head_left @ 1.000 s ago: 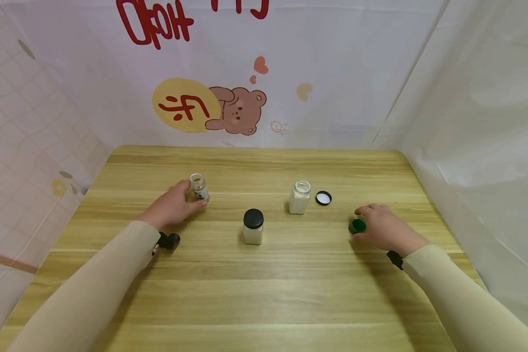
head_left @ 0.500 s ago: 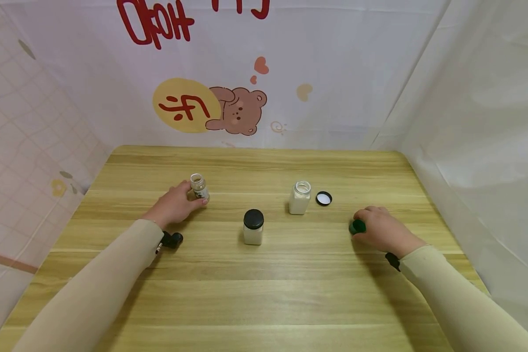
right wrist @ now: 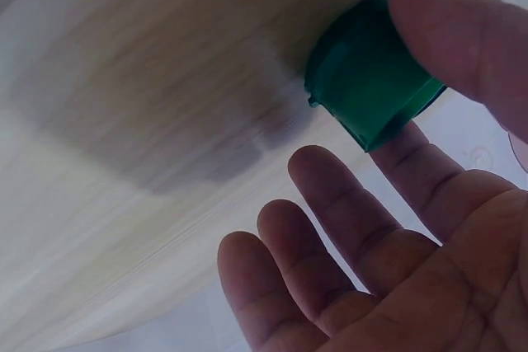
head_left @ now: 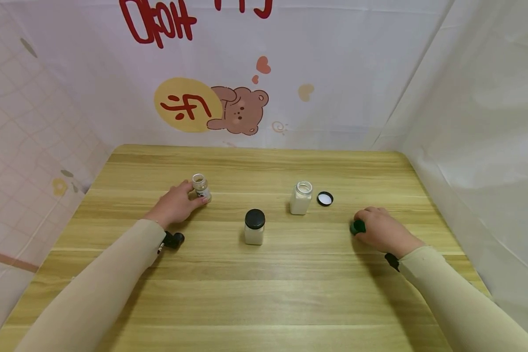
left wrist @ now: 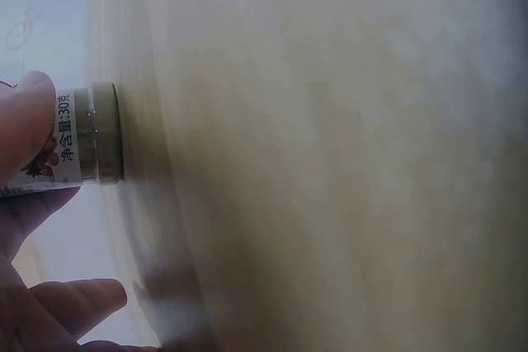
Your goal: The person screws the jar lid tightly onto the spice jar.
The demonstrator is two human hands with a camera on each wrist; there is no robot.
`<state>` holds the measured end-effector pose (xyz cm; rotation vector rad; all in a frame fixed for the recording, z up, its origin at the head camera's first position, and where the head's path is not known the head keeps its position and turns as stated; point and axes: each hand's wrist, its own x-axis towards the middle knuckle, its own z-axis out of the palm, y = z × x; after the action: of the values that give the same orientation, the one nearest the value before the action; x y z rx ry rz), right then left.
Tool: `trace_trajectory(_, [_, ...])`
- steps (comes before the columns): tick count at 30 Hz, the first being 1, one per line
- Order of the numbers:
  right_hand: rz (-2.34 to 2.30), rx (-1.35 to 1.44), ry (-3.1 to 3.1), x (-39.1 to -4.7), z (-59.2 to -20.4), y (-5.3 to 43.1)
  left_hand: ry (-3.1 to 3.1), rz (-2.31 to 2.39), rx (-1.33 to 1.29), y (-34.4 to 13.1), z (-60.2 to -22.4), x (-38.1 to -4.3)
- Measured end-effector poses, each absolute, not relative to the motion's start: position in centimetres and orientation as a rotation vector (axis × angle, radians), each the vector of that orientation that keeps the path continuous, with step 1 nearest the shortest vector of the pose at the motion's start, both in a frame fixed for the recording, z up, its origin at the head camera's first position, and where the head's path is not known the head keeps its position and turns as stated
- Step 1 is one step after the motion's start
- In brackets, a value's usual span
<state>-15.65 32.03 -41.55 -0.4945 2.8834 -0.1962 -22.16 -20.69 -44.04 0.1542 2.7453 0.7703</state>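
At the left of the table, my left hand [head_left: 173, 203] holds a small uncapped glass spice jar [head_left: 201, 189] that stands upright. Its thumb lies across the printed label [left wrist: 68, 142] in the left wrist view. On the right side, my right hand [head_left: 385, 230] pinches a green cap [head_left: 358, 227] between thumb and index finger, low over the wood. The right wrist view shows the hollow green cap [right wrist: 371, 80] close up, the other fingers [right wrist: 338, 195] extended beside it.
Between the hands stand a black-lidded jar [head_left: 254, 227] with pale contents and, farther back, an uncapped square jar [head_left: 301, 198] of white contents. A black-rimmed lid [head_left: 325, 198] lies right of it, white inside up. A printed cloth [head_left: 334, 73] hangs behind the table.
The right fingers have drawn in slightly around the green cap. My left hand stays on the spice jar, and the jars between the hands keep their places.
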Motion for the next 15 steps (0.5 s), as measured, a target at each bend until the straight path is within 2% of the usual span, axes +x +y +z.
trace_trajectory(15, [-0.223,-0.463,2.879,-15.69,-41.44,31.86,2.727,0.772,0.131,-20.47,-43.55,-21.92])
